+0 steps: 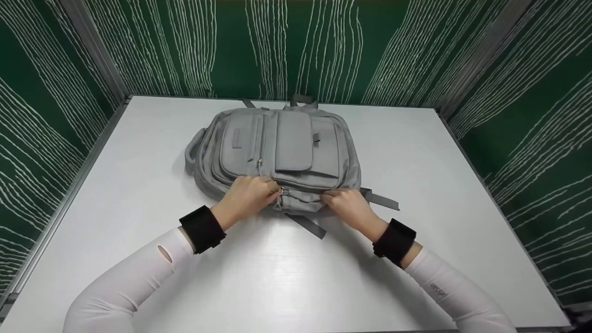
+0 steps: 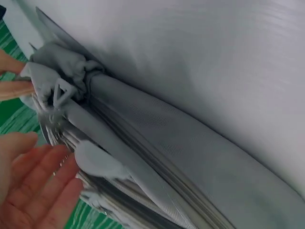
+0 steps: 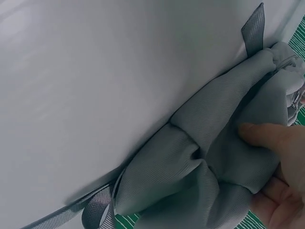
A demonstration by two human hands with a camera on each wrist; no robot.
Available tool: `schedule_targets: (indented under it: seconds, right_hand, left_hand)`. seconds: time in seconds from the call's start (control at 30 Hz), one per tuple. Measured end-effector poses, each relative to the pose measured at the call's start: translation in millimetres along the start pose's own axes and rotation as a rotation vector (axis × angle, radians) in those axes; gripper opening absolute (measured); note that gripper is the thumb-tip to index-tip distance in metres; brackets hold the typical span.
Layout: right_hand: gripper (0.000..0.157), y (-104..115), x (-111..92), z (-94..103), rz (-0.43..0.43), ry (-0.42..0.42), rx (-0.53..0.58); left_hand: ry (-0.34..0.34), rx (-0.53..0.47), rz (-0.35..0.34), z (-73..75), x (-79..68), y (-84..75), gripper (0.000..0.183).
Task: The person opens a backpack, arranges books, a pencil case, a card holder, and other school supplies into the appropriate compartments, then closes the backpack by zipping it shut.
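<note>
A grey backpack (image 1: 296, 138) lies on its back, its top handle (image 1: 190, 150) toward the left. My left hand (image 1: 249, 196) is at its near side, by a metal zipper pull (image 1: 284, 190). In the left wrist view that hand's fingers (image 2: 43, 179) are nearly straight, tips against the zipper edge, beside a pale rounded tab (image 2: 97, 160). Farther right along this side, my right hand (image 1: 349, 206) grips the bag's gathered side fabric (image 3: 248, 155). Its thumb presses on the outside while the other fingers go behind the cloth, partly hidden.
Grey webbing straps (image 1: 307, 226) stick out from the bag over the white table (image 1: 286, 282); another strap (image 1: 384, 202) points right. Green panels (image 1: 319, 51) with white wavy lines stand around the back and sides. Both wrists wear black bands (image 1: 202, 230).
</note>
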State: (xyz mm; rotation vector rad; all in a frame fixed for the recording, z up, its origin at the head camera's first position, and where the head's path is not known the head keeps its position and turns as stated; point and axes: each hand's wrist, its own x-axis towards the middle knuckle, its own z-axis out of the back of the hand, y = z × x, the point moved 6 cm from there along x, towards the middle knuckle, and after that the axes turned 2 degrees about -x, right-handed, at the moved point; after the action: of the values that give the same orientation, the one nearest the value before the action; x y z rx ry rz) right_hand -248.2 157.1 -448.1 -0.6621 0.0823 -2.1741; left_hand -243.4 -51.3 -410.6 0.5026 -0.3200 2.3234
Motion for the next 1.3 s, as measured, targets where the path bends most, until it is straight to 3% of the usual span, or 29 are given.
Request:
schedule_targets:
  seconds: [0.13,0.23,0.3,0.4,0.57,0.7,0.97,1.3]
  right_hand:
    - [0.02,-0.6,-1.1,1.2,-0.001,-0.012,0.007]
    - [0.019,-0.2,-2.1,0.7,0.003,-0.011,-0.001]
    - [0.019,0.0,-2.7,0.3,0.004,-0.012,-0.005]
    - [0.019,0.0,-2.8,0.4,0.003,-0.015,-0.005]
    - [0.013,-0.6,-4.2,0.2,0.007,0.008,0.013]
    - [0.011,-3.3,-6.1,0.7,0.003,0.045,0.037]
    - [0.017,-19.3,-10.7,1.7,-0.016,0.028,0.067]
    - [0.02,-73.5,-25.1,-6.4,-0.185,0.073,0.093]
  left_hand:
    - [-0.101,0.038,-0.059,11.9,-5.1,14.2,0.009]
    - [-0.096,0.032,0.0,15.2,-10.8,34.7,0.021]
    - [-0.035,0.035,0.073,13.6,-15.8,51.2,0.04]
    - [0.109,0.057,0.197,6.7,-25.5,76.5,0.069]
    - [0.29,0.034,0.295,-7.6,-40.9,99.8,0.082]
    - [0.35,0.002,0.305,-14.0,-44.4,99.1,0.079]
    - [0.362,-0.021,0.289,-15.2,-45.0,87.5,0.071]
    - [0.342,-0.031,0.117,-22.6,-41.3,42.2,0.057]
